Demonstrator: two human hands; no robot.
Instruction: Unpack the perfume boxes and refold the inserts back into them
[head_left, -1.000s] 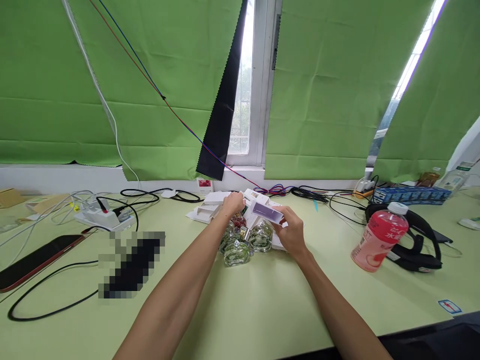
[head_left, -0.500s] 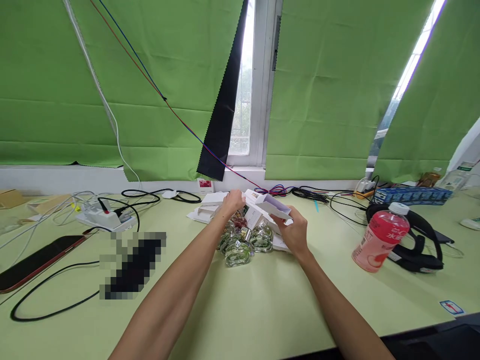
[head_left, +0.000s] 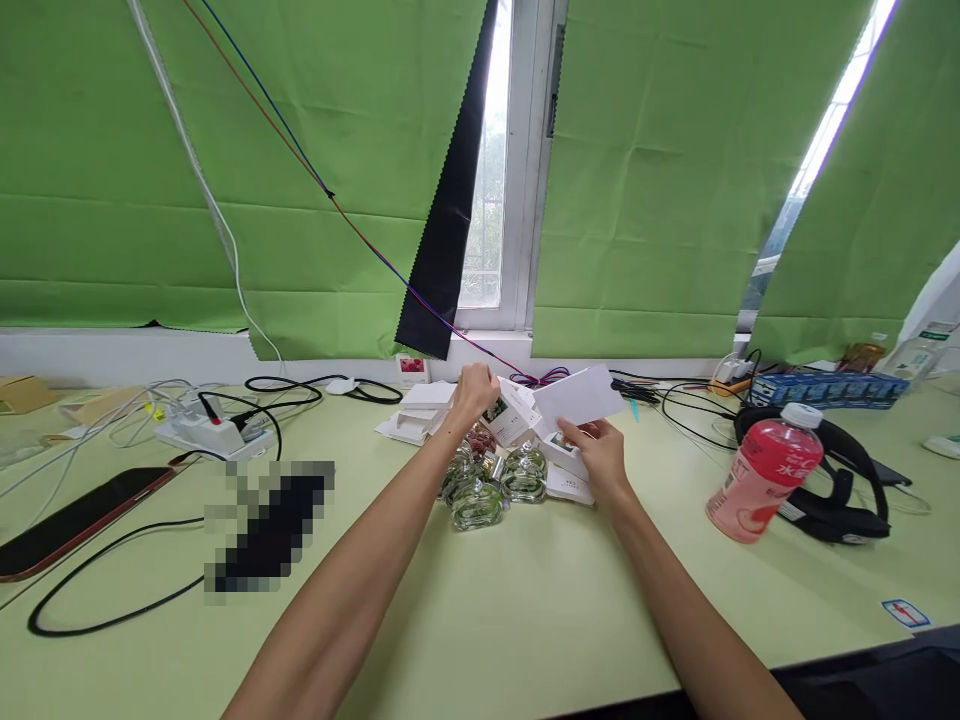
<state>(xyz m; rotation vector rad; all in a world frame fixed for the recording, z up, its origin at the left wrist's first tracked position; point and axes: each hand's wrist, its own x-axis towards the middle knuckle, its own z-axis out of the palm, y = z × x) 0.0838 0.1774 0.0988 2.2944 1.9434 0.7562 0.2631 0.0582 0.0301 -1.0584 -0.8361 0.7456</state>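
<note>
Several clear glass bottles with greenish liquid [head_left: 478, 503] stand in a cluster at the middle of the table. Behind and beside them lie white boxes [head_left: 427, 397], some with printing. My right hand [head_left: 602, 455] pinches the lower edge of a plain white card or box flap [head_left: 579, 395], tilted above the boxes on the right. Above the left part of the pile is my left hand [head_left: 474, 390], its fingers closed at the edge of a printed white box [head_left: 512, 413]; whether it grips that box is hidden.
A pink drink bottle [head_left: 765, 473] and a black headset [head_left: 844, 480] stand on the right. To the left are a power strip [head_left: 202, 430], cables and a dark phone [head_left: 82, 522]. A blue box [head_left: 825, 388] lies at the back right.
The white piece in my right hand has opened out and tilted up, showing a broad plain face. My left hand has risen slightly, and more of the printed box shows beside it.
</note>
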